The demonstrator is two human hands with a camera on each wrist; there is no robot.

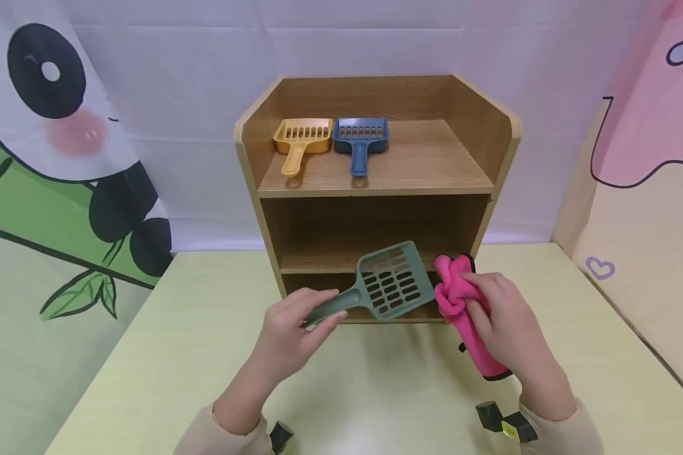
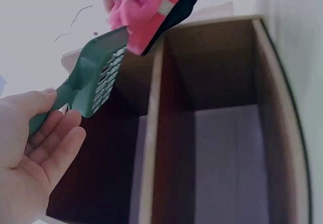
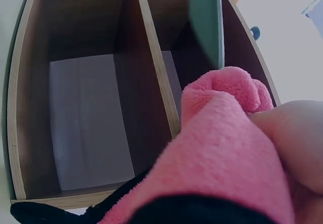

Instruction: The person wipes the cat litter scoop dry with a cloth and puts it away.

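Note:
My left hand grips the handle of a green litter scoop, its slotted pan tilted up toward the right. In the left wrist view, the thumb and fingers of that hand close on the scoop's handle. A bunched pink cloth with dark edging is held in my right hand, close to the pan's right edge. The right wrist view shows the fluffy cloth near the green scoop; most of the right fingers are hidden there.
Behind the hands stands a wooden shelf unit on a pale table. On its top shelf lie a yellow litter scoop and a blue litter scoop, side by side. A printed cloth backdrop hangs behind.

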